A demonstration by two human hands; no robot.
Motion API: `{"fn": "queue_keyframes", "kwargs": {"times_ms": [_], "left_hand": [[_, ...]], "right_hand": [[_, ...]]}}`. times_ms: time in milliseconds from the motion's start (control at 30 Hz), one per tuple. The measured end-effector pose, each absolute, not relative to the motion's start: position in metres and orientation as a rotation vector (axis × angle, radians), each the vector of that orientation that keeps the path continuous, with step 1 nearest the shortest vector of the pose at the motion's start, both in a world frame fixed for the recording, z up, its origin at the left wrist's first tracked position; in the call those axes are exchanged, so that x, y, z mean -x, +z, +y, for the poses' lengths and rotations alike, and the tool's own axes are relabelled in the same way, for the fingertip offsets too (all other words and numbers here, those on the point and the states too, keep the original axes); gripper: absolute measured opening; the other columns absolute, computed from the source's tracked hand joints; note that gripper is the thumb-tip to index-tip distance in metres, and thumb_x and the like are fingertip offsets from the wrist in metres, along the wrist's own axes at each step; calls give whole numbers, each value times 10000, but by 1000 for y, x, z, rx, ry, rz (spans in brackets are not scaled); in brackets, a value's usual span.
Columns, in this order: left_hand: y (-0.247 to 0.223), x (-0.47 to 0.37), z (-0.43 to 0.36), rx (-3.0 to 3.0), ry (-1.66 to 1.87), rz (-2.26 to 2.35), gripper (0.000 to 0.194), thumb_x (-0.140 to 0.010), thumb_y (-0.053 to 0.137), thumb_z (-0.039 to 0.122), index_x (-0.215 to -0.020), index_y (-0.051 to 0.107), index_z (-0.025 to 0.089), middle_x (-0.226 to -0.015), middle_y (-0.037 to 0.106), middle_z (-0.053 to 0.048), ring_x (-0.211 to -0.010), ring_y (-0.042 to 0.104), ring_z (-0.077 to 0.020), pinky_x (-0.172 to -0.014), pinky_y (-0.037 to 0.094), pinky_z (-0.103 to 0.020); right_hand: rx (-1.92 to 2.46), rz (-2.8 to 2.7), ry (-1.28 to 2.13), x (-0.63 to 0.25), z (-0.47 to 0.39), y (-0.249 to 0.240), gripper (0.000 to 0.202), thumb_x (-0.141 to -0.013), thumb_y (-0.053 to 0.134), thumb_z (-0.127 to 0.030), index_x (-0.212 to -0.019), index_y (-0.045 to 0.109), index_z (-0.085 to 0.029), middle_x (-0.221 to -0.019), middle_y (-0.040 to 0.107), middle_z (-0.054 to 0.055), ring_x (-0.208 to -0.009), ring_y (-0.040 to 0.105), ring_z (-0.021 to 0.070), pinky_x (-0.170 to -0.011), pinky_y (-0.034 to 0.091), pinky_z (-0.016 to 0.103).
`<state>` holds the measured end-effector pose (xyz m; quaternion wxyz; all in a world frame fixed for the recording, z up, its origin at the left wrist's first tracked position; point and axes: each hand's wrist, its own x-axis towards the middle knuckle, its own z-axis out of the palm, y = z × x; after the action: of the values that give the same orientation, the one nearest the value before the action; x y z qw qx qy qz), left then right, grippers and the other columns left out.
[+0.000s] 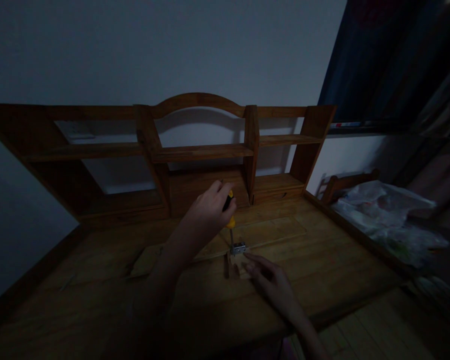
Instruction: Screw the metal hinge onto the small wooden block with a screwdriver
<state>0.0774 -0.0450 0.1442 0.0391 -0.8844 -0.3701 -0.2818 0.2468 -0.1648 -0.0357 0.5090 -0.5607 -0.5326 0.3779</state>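
My left hand (212, 202) is closed around the yellow and black handle of a screwdriver (230, 222). The screwdriver stands nearly upright, its shaft pointing down to a small metal hinge (239, 247). That hinge lies at the far edge of a small pale wooden block (240, 267) on the desk. On the block's right side, my right hand (272, 282) grips it, with the index finger stretched toward the hinge. Behind and beside the block lies a long thin wooden board (270, 234). Dim light hides whether the screwdriver tip sits in a screw.
A wooden desk (322, 255) carries a shelf unit (198, 152) along its back, against the wall. To the right of the desk's raised edge, a clear plastic bag (386, 210) lies near a wooden chair back (352, 182). A dark window (378, 65) is at upper right.
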Motion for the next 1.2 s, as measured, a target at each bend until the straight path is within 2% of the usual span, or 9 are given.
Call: {"fn": "queue_keyframes", "kwargs": {"times_ms": [67, 133, 200, 300, 433, 567, 767, 1067, 1200], "left_hand": [[145, -77, -44, 2720, -857, -1135, 307, -932, 471, 270, -1223, 530, 189, -1051, 568, -76, -932, 607, -198, -844, 492, -327], [146, -77, -44, 2725, -852, -1132, 295, -930, 475, 272, -1207, 537, 190, -1049, 570, -77, -936, 609, -203, -847, 493, -330], [148, -77, -44, 2726, -846, -1137, 296, -932, 474, 273, -1210, 536, 191, -1057, 572, -80, -940, 612, -206, -851, 494, -334], [148, -76, -47, 2737, -827, -1146, 313, -938, 458, 267, -1230, 528, 181, -1077, 577, -91, -956, 618, -215, -863, 496, -346], [147, -76, -49, 2727, -855, -1152, 396, -935, 448, 253, -1322, 449, 166, -1164, 573, -114, -1027, 616, -230, -891, 492, -353], [148, -77, -52, 2735, -885, -1174, 398, -932, 469, 274, -1311, 426, 162, -1145, 606, -111, -1031, 627, -238, -881, 493, -347], [151, -77, -54, 2717, -783, -1248, 320, -962, 451, 455, -1139, 512, 195, -1046, 656, -94, -953, 659, -264, -771, 498, -349], [152, -81, -64, 2835, -875, -1166, 231, -919, 456, 233, -1144, 440, 181, -954, 637, -78, -896, 638, -225, -815, 486, -350], [151, -83, -70, 2828, -886, -1112, 210, -980, 384, 283, -1146, 460, 181, -1069, 621, -103, -1018, 622, -224, -890, 474, -352]], "right_hand": [[1311, -1087, 1054, -245, -162, -34, 559, -829, 637, -525, -1297, 565, -229, -953, 718, 57, -811, 698, 236, -722, 561, 384], [1262, -908, 1182, -243, -160, -35, 681, -768, 702, -514, -1339, 467, -225, -892, 701, 34, -732, 699, 226, -635, 567, 360], [1216, -799, 1253, -241, -157, -37, 730, -697, 771, -476, -1302, 442, -234, -849, 681, 13, -773, 701, 236, -644, 581, 368], [1196, -753, 1263, -241, -153, -43, 658, -633, 815, -447, -1174, 497, -249, -830, 664, 3, -835, 694, 250, -676, 598, 400], [1212, -753, 1326, -243, -149, -44, 488, -608, 819, -455, -968, 597, -212, -834, 689, 33, -810, 703, 265, -689, 598, 418], [1213, -782, 1355, -244, -147, -39, 406, -615, 801, -451, -876, 600, -215, -792, 706, 25, -745, 705, 251, -662, 585, 399], [1128, -794, 1390, -246, -149, -43, 349, -684, 759, -413, -909, 569, -226, -852, 704, 20, -817, 699, 251, -685, 573, 396], [1107, -839, 1364, -246, -150, -48, 352, -716, 748, -451, -931, 594, -219, -814, 681, 16, -789, 688, 227, -692, 578, 391], [1128, -824, 1348, -245, -150, -46, 386, -681, 769, -472, -928, 610, -222, -796, 666, 14, -795, 686, 233, -701, 582, 403]]}}
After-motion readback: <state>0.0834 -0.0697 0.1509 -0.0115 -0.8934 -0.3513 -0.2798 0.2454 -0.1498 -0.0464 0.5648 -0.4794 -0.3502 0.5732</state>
